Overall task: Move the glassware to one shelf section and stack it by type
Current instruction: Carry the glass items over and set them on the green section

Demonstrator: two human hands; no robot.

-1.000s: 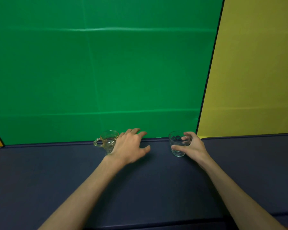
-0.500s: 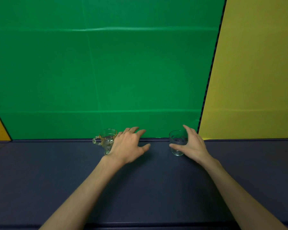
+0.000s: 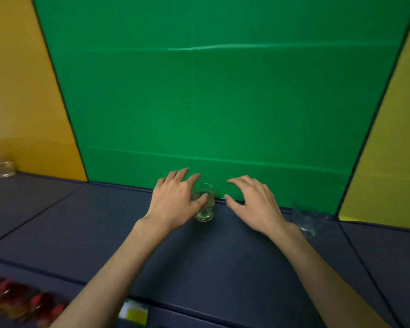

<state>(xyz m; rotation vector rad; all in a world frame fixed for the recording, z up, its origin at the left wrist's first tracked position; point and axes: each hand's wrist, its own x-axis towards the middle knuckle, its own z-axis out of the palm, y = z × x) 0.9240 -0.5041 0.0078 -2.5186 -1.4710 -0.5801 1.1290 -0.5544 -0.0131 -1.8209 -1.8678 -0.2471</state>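
- Head view: the left hand [image 3: 173,202] has its thumb and fingers curved about the cup [image 3: 205,204], which stands on the dark shelf [image 3: 223,256] by the green wall [image 3: 211,102].
- A firm grip low on the cup, lifted straight, would probably serve best.
- Right hand [image 3: 251,204] hovers spread, holding nothing; a blurred glass [image 3: 308,221] stands beside its wrist.
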